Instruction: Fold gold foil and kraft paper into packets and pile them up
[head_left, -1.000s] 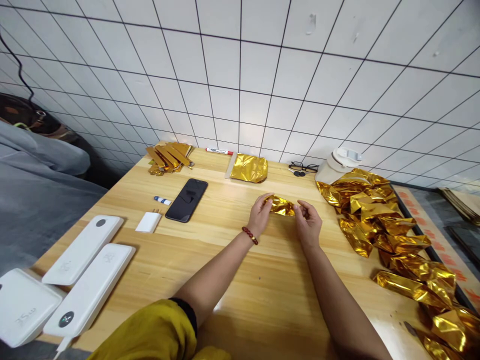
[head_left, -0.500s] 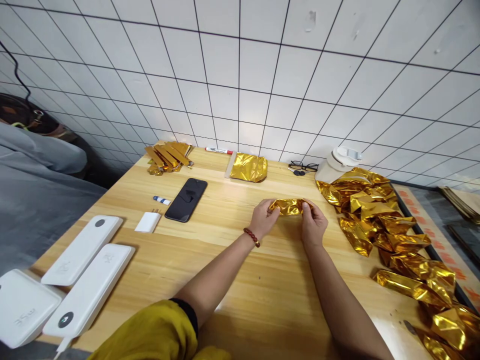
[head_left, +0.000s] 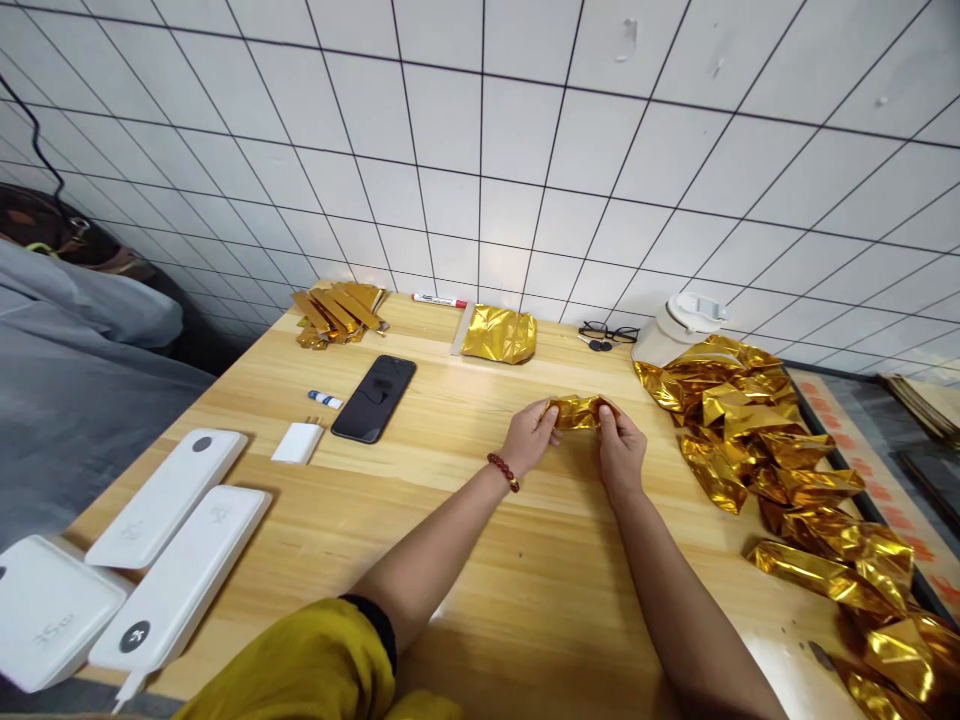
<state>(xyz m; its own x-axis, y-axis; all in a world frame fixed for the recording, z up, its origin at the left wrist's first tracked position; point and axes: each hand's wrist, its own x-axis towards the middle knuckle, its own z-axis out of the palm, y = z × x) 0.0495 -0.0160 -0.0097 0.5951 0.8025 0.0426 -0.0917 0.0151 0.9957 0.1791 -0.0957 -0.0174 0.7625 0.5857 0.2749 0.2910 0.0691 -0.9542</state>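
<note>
Between my hands, above the wooden table (head_left: 450, 480), is a folded piece of gold foil paper (head_left: 577, 411). My left hand (head_left: 529, 436), with a beaded bracelet (head_left: 502, 472) on the wrist, pinches its left end. At the right end, the thumb and fingers of my right hand (head_left: 622, 450) are closed on the foil. Shiny folded gold foil pieces (head_left: 795, 480) lie in a long heap to the right. Beyond my hands, near the wall, rests a flat gold foil packet (head_left: 499, 335). Flat gold strips (head_left: 341, 312) are piled at the far left corner.
On the left are a phone (head_left: 374, 398), a white charger plug (head_left: 298, 443), a small blue-and-white stick (head_left: 325, 399) and white power banks (head_left: 184, 578). Along the tiled wall (head_left: 442, 120) lie a marker (head_left: 439, 300), glasses (head_left: 609, 333) and a whitish lidded cup (head_left: 675, 330).
My hands have come slightly closer together, and the foil between them looks shorter and more crumpled. My left fingers have curled further round its end. The table items stay put.
</note>
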